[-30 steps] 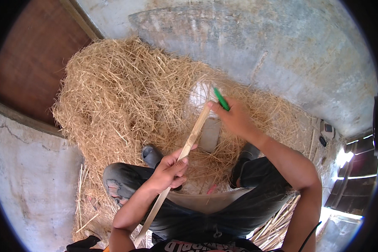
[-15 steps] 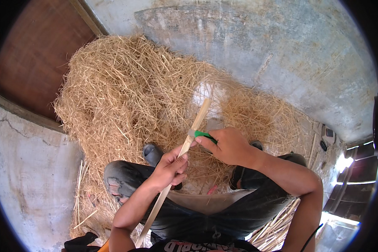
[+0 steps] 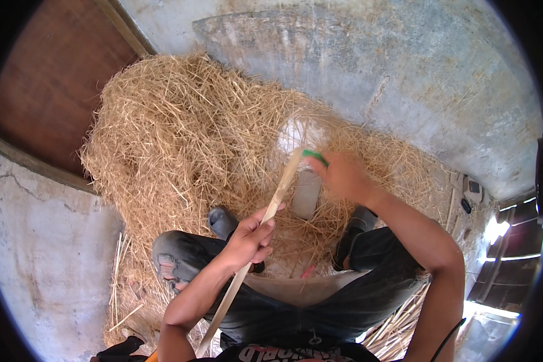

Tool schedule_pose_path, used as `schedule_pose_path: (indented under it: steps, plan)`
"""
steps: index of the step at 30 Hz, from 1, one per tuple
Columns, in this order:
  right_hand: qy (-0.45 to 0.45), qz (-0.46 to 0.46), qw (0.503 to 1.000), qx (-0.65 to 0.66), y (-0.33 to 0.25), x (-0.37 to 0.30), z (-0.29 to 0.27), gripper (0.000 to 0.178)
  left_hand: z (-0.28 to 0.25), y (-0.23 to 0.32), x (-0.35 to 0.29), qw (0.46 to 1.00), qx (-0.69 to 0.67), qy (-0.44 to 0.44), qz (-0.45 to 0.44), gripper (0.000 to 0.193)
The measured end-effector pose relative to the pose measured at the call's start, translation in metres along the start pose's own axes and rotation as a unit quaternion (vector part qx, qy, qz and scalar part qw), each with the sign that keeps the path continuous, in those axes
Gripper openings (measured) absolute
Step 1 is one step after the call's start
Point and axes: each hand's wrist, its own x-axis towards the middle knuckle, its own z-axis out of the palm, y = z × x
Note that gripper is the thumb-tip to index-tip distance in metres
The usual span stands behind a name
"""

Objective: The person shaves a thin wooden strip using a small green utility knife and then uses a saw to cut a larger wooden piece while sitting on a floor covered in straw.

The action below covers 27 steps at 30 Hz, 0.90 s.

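Observation:
A long pale strip of wood or bamboo (image 3: 283, 181) slants up and away between my legs, its far end near the straw. Midway along it, my left hand (image 3: 247, 241) is wrapped round the strip. My right hand (image 3: 344, 175), smeared by motion, grips a green-handled knife (image 3: 315, 157) close to the strip's far tip. The knife's blade cannot be made out now.
A big heap of straw shavings (image 3: 163, 120) lies ahead to the left, against the grey wall (image 3: 392, 66). Between my sandalled feet is a grey block (image 3: 306, 194). Thin sticks (image 3: 398, 320) lie beside my right thigh.
My right hand has moved the knife away from me along the strip, from its middle to its far end. My left hand stays almost in place on the strip.

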Motion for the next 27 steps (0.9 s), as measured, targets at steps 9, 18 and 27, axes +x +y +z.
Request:
schedule_pose_path:
  steps: [9,18,27]
  plan:
    - [0.040,0.087,0.995,0.038,-0.007,-0.003,-0.057,0.068,-0.005,-0.007,-0.001,0.995,0.075,-0.017,0.060,0.050]
    - [-0.099,-0.113,0.989,0.016,-0.043,-0.050,-0.003,0.057,0.004,-0.009,0.005,0.974,0.185,0.077,0.104,0.050]
    - [-0.024,-0.167,0.985,-0.043,-0.036,-0.033,0.008,0.056,-0.002,-0.008,0.007,0.968,0.203,0.104,0.108,0.047]
